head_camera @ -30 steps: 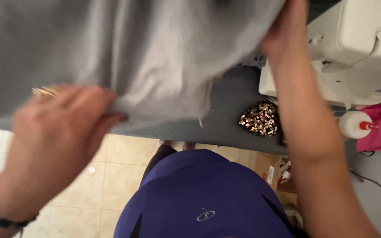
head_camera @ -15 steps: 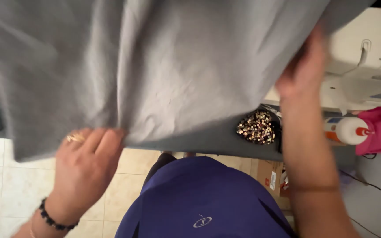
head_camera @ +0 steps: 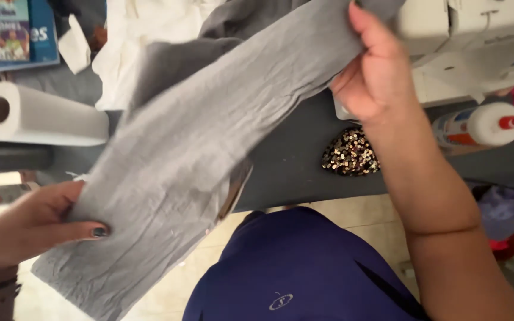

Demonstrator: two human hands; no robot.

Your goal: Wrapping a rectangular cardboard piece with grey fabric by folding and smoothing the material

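A: What is the person holding?

B: A long strip of wrinkled grey fabric point(head_camera: 209, 154), stretched on a slant between 2 hands above the dark table point(head_camera: 292, 166). The left hand point(head_camera: 31, 223) is pinching the lower end, thumb lying on top of the cloth with its dark-painted nail showing, fingers tucked underneath. The right hand point(head_camera: 376, 77) is gripping the upper end, fingers closed around the cloth near the top of the view.

A: So both hands are closed on it?

B: Yes, each is clamping 1 end, and the fabric is hanging off the table edge at its lower corner, over the tiled floor point(head_camera: 340, 220).

A: What is sitting around it?

B: A sequined patch point(head_camera: 350, 154) is lying on the table just under the right forearm. A glue bottle point(head_camera: 477, 126) with a red tip is lying on its side to the right, in front of a white sewing machine point(head_camera: 471, 47). A paper towel roll point(head_camera: 31, 116) is resting at the left, near white cloth point(head_camera: 132, 35).
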